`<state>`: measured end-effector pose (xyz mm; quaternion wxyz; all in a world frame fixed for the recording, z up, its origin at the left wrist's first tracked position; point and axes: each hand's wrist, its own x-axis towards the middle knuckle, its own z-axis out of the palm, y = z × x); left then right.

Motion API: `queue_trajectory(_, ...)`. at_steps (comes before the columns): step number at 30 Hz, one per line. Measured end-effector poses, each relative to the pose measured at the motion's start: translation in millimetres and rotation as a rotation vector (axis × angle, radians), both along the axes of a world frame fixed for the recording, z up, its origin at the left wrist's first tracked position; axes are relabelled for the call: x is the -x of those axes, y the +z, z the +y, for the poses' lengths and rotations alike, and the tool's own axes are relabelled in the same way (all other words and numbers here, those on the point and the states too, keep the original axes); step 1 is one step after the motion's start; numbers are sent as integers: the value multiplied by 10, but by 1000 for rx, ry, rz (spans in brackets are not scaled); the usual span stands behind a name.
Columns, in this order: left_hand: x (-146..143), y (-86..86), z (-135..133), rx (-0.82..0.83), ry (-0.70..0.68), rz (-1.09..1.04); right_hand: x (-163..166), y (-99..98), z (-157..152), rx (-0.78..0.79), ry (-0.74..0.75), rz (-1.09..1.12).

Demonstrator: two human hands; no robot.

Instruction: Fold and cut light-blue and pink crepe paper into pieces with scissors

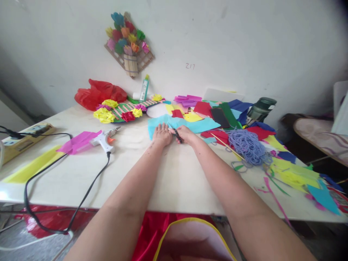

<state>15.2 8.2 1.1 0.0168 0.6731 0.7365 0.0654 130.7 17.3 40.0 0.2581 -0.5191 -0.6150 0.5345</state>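
A sheet of light-blue crepe paper [190, 124] lies across the middle of the table. My left hand [162, 135] rests flat on its left part, fingers stretched forward and pressing it down. In my right hand [185, 134] is a pair of scissors with dark handles [178, 137], its blades pointing up and left at the paper's near edge, close beside my left fingers. How far the blades are parted is too small to tell. Behind the paper stands a guitar-shaped craft [122, 110] with yellow, red and purple paper flowers.
A white glue gun [104, 141] with a black cord lies left, by pink paper [78, 143] and a power strip [27, 139]. Coloured paper pieces [203, 108], a blue yarn tangle [248, 146] and a dark green bottle [262, 108] occupy the right. A glue tube [144, 88] stands behind.
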Motion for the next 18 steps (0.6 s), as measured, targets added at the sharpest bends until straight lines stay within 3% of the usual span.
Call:
queue_trajectory(10,11,-21,10,-13,5,6,-3,-50,56,-74,51,-50)
queue_trajectory(18,13,-21,20,-1,-1,7,23,-153,149,-130,6,-78)
